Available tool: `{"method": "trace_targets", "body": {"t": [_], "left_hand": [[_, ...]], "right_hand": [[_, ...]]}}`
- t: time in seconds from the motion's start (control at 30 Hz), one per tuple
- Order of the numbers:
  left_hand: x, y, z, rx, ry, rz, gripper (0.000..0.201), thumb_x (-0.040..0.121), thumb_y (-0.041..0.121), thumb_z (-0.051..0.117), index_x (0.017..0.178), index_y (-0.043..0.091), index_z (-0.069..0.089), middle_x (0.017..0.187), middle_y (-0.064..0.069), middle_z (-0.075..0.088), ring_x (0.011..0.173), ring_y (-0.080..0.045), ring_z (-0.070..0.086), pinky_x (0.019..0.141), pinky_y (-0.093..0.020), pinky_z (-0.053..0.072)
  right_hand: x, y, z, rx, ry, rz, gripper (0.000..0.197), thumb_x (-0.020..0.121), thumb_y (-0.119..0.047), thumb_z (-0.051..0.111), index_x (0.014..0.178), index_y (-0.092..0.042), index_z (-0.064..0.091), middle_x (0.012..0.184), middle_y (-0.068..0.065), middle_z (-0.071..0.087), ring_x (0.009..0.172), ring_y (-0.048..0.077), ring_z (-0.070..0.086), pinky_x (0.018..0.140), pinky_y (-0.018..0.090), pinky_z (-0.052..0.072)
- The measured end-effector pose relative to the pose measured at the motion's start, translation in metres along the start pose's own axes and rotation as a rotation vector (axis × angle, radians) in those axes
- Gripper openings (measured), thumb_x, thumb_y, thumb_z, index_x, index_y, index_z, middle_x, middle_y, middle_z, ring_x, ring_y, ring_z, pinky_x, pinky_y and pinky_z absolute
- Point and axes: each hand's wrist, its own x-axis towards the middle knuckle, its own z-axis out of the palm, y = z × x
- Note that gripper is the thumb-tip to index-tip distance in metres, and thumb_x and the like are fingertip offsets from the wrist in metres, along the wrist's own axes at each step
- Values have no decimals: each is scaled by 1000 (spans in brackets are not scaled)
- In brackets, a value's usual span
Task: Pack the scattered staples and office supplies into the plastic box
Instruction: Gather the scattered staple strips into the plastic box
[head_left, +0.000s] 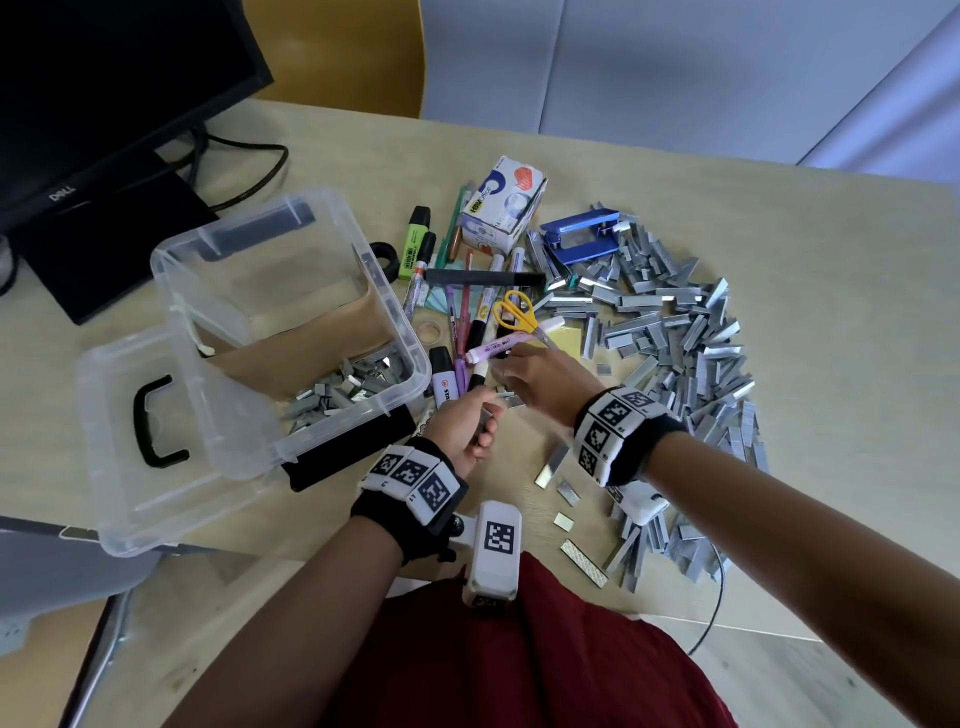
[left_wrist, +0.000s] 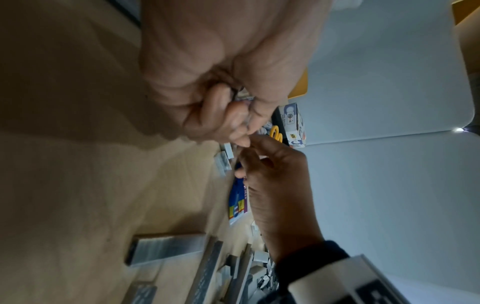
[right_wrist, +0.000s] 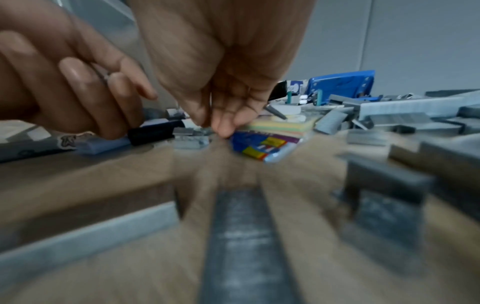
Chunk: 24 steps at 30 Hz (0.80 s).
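Observation:
The clear plastic box (head_left: 171, 249) stands open at the left with a heap of staples (head_left: 343, 389) in its near corner. My left hand (head_left: 467, 426) is just right of the box, curled into a fist round grey staple strips (left_wrist: 242, 98). My right hand (head_left: 535, 384) reaches down next to it, and its fingertips (right_wrist: 221, 128) are bunched on the table by small staple pieces (right_wrist: 191, 139). Whether they hold a piece is hidden. A big pile of staple strips (head_left: 675, 332) curves round the right side. Markers and pens (head_left: 483, 322) lie behind both hands.
The box lid (head_left: 156, 441) with a black handle lies at the box's near left. Yellow scissors (head_left: 514, 312), a blue hole punch (head_left: 579, 236), a white carton (head_left: 504, 208) and sticky notes (head_left: 566, 340) lie beyond the hands. A monitor (head_left: 104, 104) stands far left. Loose strips (head_left: 551, 465) lie near the table's front edge.

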Motion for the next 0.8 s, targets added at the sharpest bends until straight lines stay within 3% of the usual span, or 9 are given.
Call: {"method": "trace_targets", "body": {"t": [0.07, 0.17, 0.27, 0.4, 0.5, 0.63, 0.73, 0.8], "left_hand": [[0, -2, -3, -10, -22, -26, 35, 94, 26, 46, 63, 10, 47, 37, 6, 41, 25, -5, 30, 30, -9, 18], [0, -4, -6, -60, -34, -28, 33, 92, 26, 44, 63, 11, 46, 37, 6, 41, 25, -5, 30, 29, -9, 18], [0, -5, -5, -122, -26, -19, 33, 92, 23, 42, 62, 10, 47, 37, 6, 41, 25, -5, 31, 29, -10, 19], [0, -5, -3, -129, -18, -23, 33, 92, 21, 41, 62, 9, 47, 37, 5, 42, 26, -5, 33, 31, -10, 20], [-1, -3, -3, -131, -21, -41, 34, 92, 19, 40, 61, 9, 48, 37, 4, 43, 26, -6, 35, 31, -10, 22], [-1, -3, -4, -144, -47, -53, 35, 95, 17, 36, 64, 7, 49, 36, 3, 45, 27, -6, 40, 31, -9, 26], [-1, -3, -4, -184, -69, -58, 38, 97, 18, 34, 66, 2, 51, 38, 0, 49, 29, -8, 44, 31, -11, 32], [-1, -3, -3, -217, -80, -58, 39, 97, 18, 33, 69, 1, 53, 41, -2, 53, 30, -9, 48, 32, -12, 36]], "right_hand": [[6, -3, 6, -4, 6, -14, 11, 82, -2, 59, 90, -2, 68, 97, 13, 66, 92, 29, 62, 78, 39, 53], [8, -6, 7, -24, -19, -50, 25, 89, -12, 45, 85, -1, 66, 96, 16, 63, 94, 32, 58, 81, 43, 49], [1, -6, 4, -31, -54, -51, 28, 90, -23, 53, 102, 0, 65, 113, 15, 56, 104, 28, 53, 89, 39, 46], [-3, -8, 11, 65, -63, 19, 16, 83, -8, 58, 90, 5, 66, 96, 21, 60, 90, 34, 58, 75, 41, 50], [-1, -10, 10, 85, -71, 54, 20, 89, -9, 53, 100, 3, 63, 106, 18, 56, 98, 30, 54, 82, 31, 40], [0, -6, 6, 164, -2, 144, 21, 87, -13, 58, 103, -2, 65, 109, 12, 59, 100, 24, 57, 89, 27, 41], [-2, -6, -2, 247, 114, 163, 16, 84, -12, 64, 93, 0, 68, 97, 13, 64, 87, 22, 58, 88, 31, 44], [-8, -13, -10, 313, 199, 84, 13, 80, -11, 68, 84, 2, 68, 86, 12, 63, 73, 17, 54, 74, 27, 46]]}}
